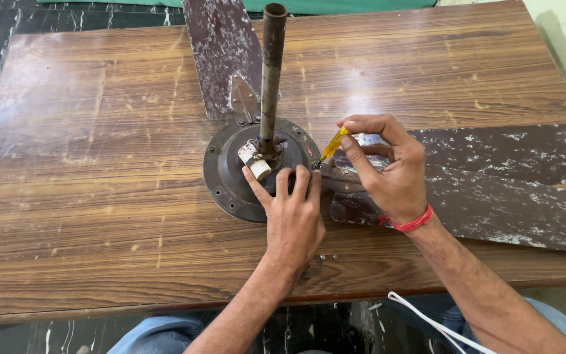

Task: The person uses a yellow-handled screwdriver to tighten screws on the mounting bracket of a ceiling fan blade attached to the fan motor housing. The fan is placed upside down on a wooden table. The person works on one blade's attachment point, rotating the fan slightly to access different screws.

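Note:
A dark brown ceiling fan motor hub [227,176] lies on the wooden table [99,183], its rusty down rod [271,72] standing upright from the centre. A small white cylinder [255,160] sits beside the rod's base. My left hand [293,213] rests flat on the hub's near right edge, fingers spread. My right hand [388,167] pinches a yellow-handled screwdriver [334,143], tip down where a blade bracket meets the hub. One speckled brown blade [221,52] points away from me, another blade [492,183] stretches right.
Small loose screws [327,257] lie on the table near its front edge, by my left wrist. A white cord [427,321] hangs below the table over my lap. Dark marbled floor shows at the left and bottom, a pale wall at the top right.

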